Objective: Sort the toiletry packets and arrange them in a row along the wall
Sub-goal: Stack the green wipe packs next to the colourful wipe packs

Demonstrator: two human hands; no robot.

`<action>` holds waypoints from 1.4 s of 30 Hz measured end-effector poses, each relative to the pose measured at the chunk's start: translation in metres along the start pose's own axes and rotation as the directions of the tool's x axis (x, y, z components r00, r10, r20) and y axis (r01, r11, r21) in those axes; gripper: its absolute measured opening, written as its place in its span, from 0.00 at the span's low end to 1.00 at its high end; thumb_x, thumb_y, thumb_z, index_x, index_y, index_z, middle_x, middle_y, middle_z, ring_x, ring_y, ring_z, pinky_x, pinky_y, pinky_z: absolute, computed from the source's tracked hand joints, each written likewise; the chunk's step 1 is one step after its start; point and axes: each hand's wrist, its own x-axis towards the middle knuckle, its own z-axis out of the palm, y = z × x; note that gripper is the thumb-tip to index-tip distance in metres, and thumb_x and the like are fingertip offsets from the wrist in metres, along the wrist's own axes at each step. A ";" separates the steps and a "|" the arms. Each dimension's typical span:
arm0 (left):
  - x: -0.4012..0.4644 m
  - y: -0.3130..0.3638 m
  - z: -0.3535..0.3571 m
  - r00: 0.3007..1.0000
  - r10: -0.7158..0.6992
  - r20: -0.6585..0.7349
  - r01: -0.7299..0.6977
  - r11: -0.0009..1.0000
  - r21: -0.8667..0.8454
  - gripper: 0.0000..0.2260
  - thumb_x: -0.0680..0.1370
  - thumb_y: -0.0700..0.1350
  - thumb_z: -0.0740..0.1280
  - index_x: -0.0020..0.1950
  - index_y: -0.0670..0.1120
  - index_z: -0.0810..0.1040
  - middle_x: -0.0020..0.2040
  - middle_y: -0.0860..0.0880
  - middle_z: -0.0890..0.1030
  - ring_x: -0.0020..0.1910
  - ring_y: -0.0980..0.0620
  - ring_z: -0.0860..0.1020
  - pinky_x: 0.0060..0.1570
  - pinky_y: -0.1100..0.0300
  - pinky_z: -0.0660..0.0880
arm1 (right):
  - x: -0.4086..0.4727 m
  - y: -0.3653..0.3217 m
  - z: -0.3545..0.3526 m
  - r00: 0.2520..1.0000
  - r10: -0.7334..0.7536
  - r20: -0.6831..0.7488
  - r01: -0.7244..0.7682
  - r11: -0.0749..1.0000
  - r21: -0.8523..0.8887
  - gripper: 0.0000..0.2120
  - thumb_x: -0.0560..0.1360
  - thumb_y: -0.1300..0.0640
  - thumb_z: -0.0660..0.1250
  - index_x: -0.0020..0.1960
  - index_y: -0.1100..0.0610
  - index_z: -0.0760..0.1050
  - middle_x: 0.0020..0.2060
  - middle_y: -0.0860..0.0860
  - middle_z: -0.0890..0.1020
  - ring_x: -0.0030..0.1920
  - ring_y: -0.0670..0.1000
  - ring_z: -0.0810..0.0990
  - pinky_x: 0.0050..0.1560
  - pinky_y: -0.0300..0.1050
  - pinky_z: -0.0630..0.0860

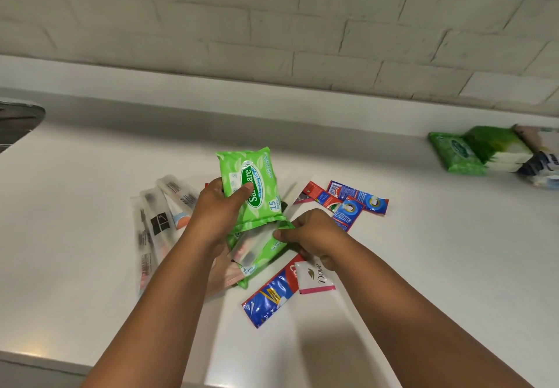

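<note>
Green wipes pack (pixel 251 186) stands upright in your left grip (pixel 216 206), long axis toward the wall; your right grip (pixel 308 234) pinches a second green pack (pixel 257 247) directly below it on the surface (pixel 90 191)

L grip (pixel 216 206), R grip (pixel 308 233): both seemingly clenched.

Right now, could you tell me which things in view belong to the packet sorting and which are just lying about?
Job: green wipes pack in left hand; second green pack pinched by right hand; Dove sachet; blue sachets; clear sleeves; sorted pile.
Lying about: sink edge.
</note>
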 end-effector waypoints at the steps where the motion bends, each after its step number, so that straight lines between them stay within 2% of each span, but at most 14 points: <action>1: 0.001 0.000 0.000 1.000 0.000 0.000 0.000 1.000 0.004 0.10 0.76 0.45 0.70 0.56 0.45 0.80 0.51 0.46 0.85 0.47 0.47 0.84 0.49 0.49 0.81 | -0.001 0.000 -0.002 1.000 0.004 0.009 -0.005 1.000 0.029 0.19 0.70 0.55 0.76 0.47 0.71 0.78 0.34 0.59 0.78 0.26 0.50 0.73 0.29 0.40 0.70; 4: 0.000 0.001 -0.002 1.000 0.005 -0.006 -0.005 1.000 0.007 0.10 0.76 0.46 0.70 0.56 0.45 0.80 0.51 0.47 0.85 0.47 0.48 0.84 0.49 0.51 0.80 | -0.004 0.000 -0.008 0.999 0.011 0.049 -0.017 0.993 0.116 0.12 0.73 0.57 0.73 0.45 0.67 0.77 0.37 0.61 0.78 0.27 0.49 0.74 0.26 0.36 0.73; 8: -0.001 0.003 -0.005 1.000 -0.011 -0.005 0.011 1.000 -0.005 0.09 0.76 0.47 0.70 0.56 0.46 0.79 0.50 0.48 0.85 0.48 0.48 0.84 0.52 0.48 0.80 | -0.006 0.003 -0.012 0.996 0.050 0.071 -0.069 0.953 0.296 0.11 0.76 0.58 0.69 0.52 0.64 0.74 0.48 0.62 0.82 0.37 0.53 0.81 0.36 0.42 0.82; 11: -0.001 0.005 -0.005 1.000 -0.027 0.007 0.027 0.999 -0.036 0.06 0.77 0.45 0.69 0.53 0.47 0.80 0.50 0.47 0.85 0.49 0.47 0.84 0.52 0.48 0.80 | -0.005 0.007 -0.015 0.999 0.044 -0.015 -0.035 0.925 0.380 0.11 0.76 0.58 0.68 0.56 0.63 0.73 0.45 0.63 0.83 0.35 0.54 0.81 0.33 0.45 0.82; 15: -0.001 0.007 -0.003 0.999 -0.031 0.028 0.031 0.999 -0.027 0.04 0.77 0.45 0.69 0.51 0.48 0.80 0.50 0.46 0.85 0.49 0.46 0.84 0.52 0.48 0.80 | -0.004 0.013 -0.025 0.987 0.019 -0.161 0.051 0.907 0.417 0.10 0.77 0.58 0.66 0.55 0.62 0.75 0.47 0.63 0.83 0.31 0.51 0.80 0.26 0.38 0.74; 19: -0.001 0.006 0.005 0.998 -0.033 0.057 0.033 0.999 0.001 0.05 0.76 0.45 0.69 0.51 0.47 0.80 0.50 0.45 0.85 0.47 0.47 0.84 0.50 0.49 0.80 | -0.009 0.019 -0.045 0.978 0.026 -0.208 0.084 0.861 0.502 0.07 0.79 0.59 0.62 0.53 0.60 0.76 0.44 0.57 0.84 0.28 0.45 0.80 0.24 0.36 0.72; 21: -0.003 0.008 0.013 0.996 -0.041 0.081 0.042 0.999 -0.009 0.05 0.77 0.44 0.69 0.52 0.46 0.79 0.49 0.45 0.85 0.46 0.47 0.84 0.47 0.51 0.81 | -0.012 0.023 -0.057 0.975 0.049 -0.216 0.081 0.829 0.553 0.07 0.79 0.60 0.61 0.53 0.60 0.76 0.41 0.56 0.84 0.29 0.48 0.81 0.25 0.38 0.72; 25: -0.006 0.011 0.041 0.986 -0.066 0.155 0.068 0.998 -0.006 0.08 0.77 0.44 0.69 0.54 0.45 0.79 0.49 0.45 0.85 0.47 0.45 0.84 0.46 0.45 0.81 | -0.016 0.044 -0.089 0.954 0.075 -0.292 0.114 0.807 0.580 0.09 0.77 0.60 0.61 0.54 0.62 0.76 0.41 0.57 0.84 0.40 0.56 0.80 0.38 0.46 0.72; 27: -0.007 0.011 0.058 0.978 -0.074 0.194 0.076 0.997 -0.006 0.08 0.77 0.44 0.69 0.56 0.45 0.79 0.49 0.45 0.85 0.46 0.46 0.84 0.38 0.52 0.82 | -0.019 0.056 -0.106 0.941 0.093 -0.327 0.128 0.793 0.595 0.07 0.77 0.59 0.63 0.53 0.59 0.77 0.43 0.57 0.85 0.41 0.56 0.81 0.43 0.49 0.75; 29: -0.011 0.013 0.080 0.968 -0.067 0.243 0.067 0.998 0.007 0.07 0.77 0.43 0.68 0.55 0.45 0.79 0.49 0.46 0.85 0.44 0.49 0.84 0.34 0.59 0.80 | -0.024 0.069 -0.126 0.923 0.105 -0.369 0.154 0.780 0.607 0.06 0.77 0.58 0.66 0.53 0.58 0.75 0.41 0.56 0.84 0.36 0.53 0.81 0.39 0.46 0.76; 32: -0.018 0.012 0.114 0.948 -0.077 0.310 0.069 0.997 0.035 0.06 0.77 0.42 0.68 0.54 0.45 0.79 0.48 0.47 0.85 0.41 0.52 0.85 0.33 0.62 0.79 | -0.034 0.091 -0.156 0.893 0.144 -0.426 0.182 0.752 0.634 0.10 0.76 0.57 0.70 0.55 0.57 0.74 0.37 0.53 0.83 0.27 0.48 0.78 0.29 0.40 0.73; 34: -0.024 0.008 0.139 0.935 -0.086 0.343 0.072 0.996 0.052 0.06 0.77 0.42 0.68 0.54 0.45 0.79 0.48 0.46 0.85 0.43 0.50 0.85 0.36 0.58 0.80 | -0.040 0.107 -0.177 0.873 0.162 -0.461 0.199 0.744 0.638 0.11 0.75 0.58 0.71 0.56 0.57 0.74 0.39 0.53 0.83 0.28 0.47 0.80 0.27 0.39 0.74; 38: -0.033 -0.011 0.182 0.902 -0.129 0.411 0.086 0.989 0.123 0.08 0.77 0.44 0.69 0.55 0.46 0.80 0.49 0.47 0.86 0.48 0.45 0.84 0.52 0.48 0.78 | -0.046 0.137 -0.213 0.844 0.197 -0.498 0.215 0.727 0.652 0.09 0.75 0.59 0.71 0.53 0.59 0.75 0.42 0.56 0.83 0.31 0.49 0.83 0.28 0.41 0.78; 42: -0.046 -0.036 0.230 0.884 -0.156 0.440 0.044 0.966 0.253 0.11 0.75 0.46 0.72 0.56 0.45 0.80 0.50 0.48 0.85 0.48 0.50 0.84 0.53 0.49 0.79 | -0.050 0.168 -0.249 0.828 0.244 -0.506 0.205 0.707 0.677 0.10 0.75 0.58 0.71 0.53 0.59 0.75 0.44 0.58 0.84 0.37 0.54 0.84 0.41 0.52 0.83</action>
